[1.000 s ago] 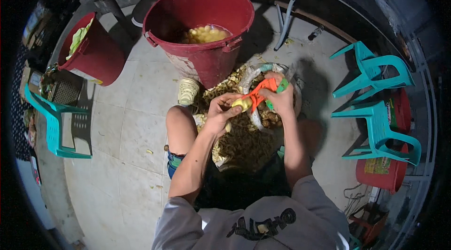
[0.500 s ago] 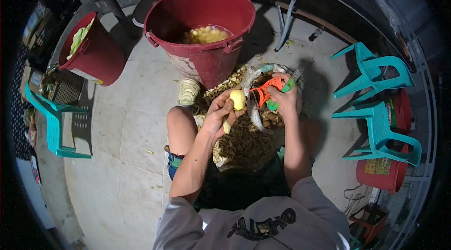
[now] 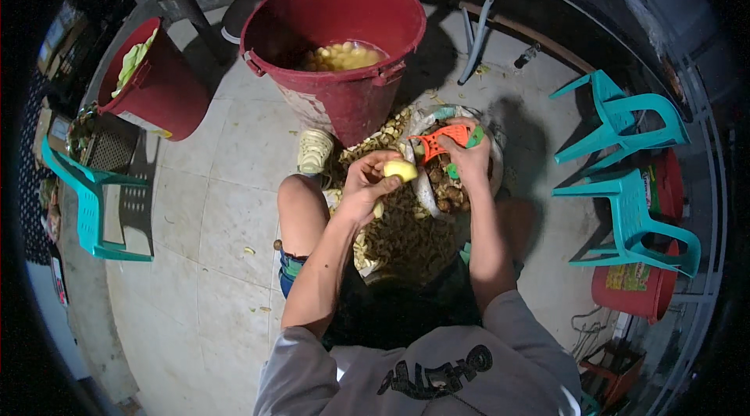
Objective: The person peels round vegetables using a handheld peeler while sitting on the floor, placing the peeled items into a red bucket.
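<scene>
My left hand (image 3: 369, 187) is closed around a peeled yellow potato (image 3: 401, 171). A smaller pale piece (image 3: 378, 209) shows under its lower fingers. My right hand (image 3: 466, 157) grips an orange peeler (image 3: 434, 142), its end pointing toward the potato but apart from it. A green-handled tool (image 3: 475, 136) is also in that hand; its full shape is hidden by my fingers. Below my right hand an open white sack (image 3: 423, 193) holds unpeeled brown potatoes (image 3: 448, 197). Between my legs lies a heap of peelings (image 3: 406, 240).
A large red tub (image 3: 305, 92) with peeled potatoes in water (image 3: 344, 57) stands ahead. Another red bucket (image 3: 176, 96) with pale green contents is at the left. Teal chairs (image 3: 98, 217) stand on both sides. Red buckets (image 3: 652, 299) and a small bottle (image 3: 527, 55) are at the right.
The potato has turned from upright to lying sideways in my left hand. My right hand has tilted the orange peeler, bringing its end closer to the potato.
</scene>
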`<move>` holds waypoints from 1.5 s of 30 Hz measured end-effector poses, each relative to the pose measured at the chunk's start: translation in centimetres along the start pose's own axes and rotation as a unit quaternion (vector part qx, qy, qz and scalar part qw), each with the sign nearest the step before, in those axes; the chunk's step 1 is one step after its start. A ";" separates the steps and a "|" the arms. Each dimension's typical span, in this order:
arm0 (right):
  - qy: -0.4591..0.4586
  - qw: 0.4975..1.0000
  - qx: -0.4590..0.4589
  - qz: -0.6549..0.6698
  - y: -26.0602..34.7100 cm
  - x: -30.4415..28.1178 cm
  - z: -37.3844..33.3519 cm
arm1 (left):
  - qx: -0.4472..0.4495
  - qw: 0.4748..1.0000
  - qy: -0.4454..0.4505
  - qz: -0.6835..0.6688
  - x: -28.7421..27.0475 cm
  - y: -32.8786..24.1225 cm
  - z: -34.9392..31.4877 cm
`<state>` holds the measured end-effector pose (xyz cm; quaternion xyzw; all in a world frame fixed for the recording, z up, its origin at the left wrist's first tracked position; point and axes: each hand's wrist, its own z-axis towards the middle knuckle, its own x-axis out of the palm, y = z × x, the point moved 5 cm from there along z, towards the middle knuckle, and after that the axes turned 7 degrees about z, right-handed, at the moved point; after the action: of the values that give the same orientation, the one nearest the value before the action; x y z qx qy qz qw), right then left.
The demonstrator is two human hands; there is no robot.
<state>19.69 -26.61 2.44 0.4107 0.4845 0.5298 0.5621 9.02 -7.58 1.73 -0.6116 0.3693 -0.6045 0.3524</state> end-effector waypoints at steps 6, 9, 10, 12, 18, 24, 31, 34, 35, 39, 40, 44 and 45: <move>0.057 0.996 0.028 0.068 -0.4 0.3 -0.6 | -0.067 0.996 0.026 -0.044 -0.3 1.0 -0.5; -0.023 0.998 0.004 0.052 -1.0 -0.9 0.4 | -0.057 0.993 0.020 -0.102 0.7 0.2 -0.2; 0.011 0.993 0.048 0.109 -1.5 -1.2 0.2 | -0.059 0.993 0.023 -0.101 0.8 0.0 -0.3; 0.088 0.988 0.002 0.125 -0.3 -0.2 -0.8 | -0.061 0.993 0.021 -0.104 0.7 0.2 -0.4; 0.035 0.993 0.104 0.038 -0.3 -0.7 -0.3 | -0.013 0.999 0.029 -0.020 0.6 -0.1 -0.6; 0.046 0.972 0.128 0.190 -0.7 -0.8 -0.5 | -0.046 0.970 0.129 -0.200 0.8 0.1 -0.6; 0.056 0.968 0.123 0.212 -0.6 -0.6 -0.9 | -0.022 0.972 0.094 -0.212 1.6 -0.7 -0.2; 0.044 0.993 0.062 0.088 -1.7 -1.3 -0.3 | -0.017 0.973 0.089 -0.214 0.9 -0.6 -0.2; 0.043 0.998 0.030 0.027 -0.8 -1.0 -0.4 | -0.037 0.991 0.044 -0.124 -0.4 -0.1 -0.3; 0.119 0.967 -0.089 -0.208 2.1 1.6 -2.3 | 0.074 0.996 -0.040 -0.039 -0.8 -0.8 0.0; 0.151 0.960 -0.108 -0.212 1.9 2.4 -3.2 | 0.090 0.994 -0.063 -0.023 -0.8 -0.9 0.1; 0.197 0.947 -0.133 -0.216 1.1 5.0 -5.8 | 0.116 0.989 -0.090 -0.020 -1.0 -0.9 0.2; 0.198 0.947 -0.132 -0.215 2.5 5.3 -5.8 | 0.116 0.989 -0.091 -0.019 -1.1 -0.9 0.0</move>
<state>13.32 -21.38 3.12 0.1058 0.5882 0.5265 0.6046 9.06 -6.19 1.98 -0.6265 0.2514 -0.5913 0.4413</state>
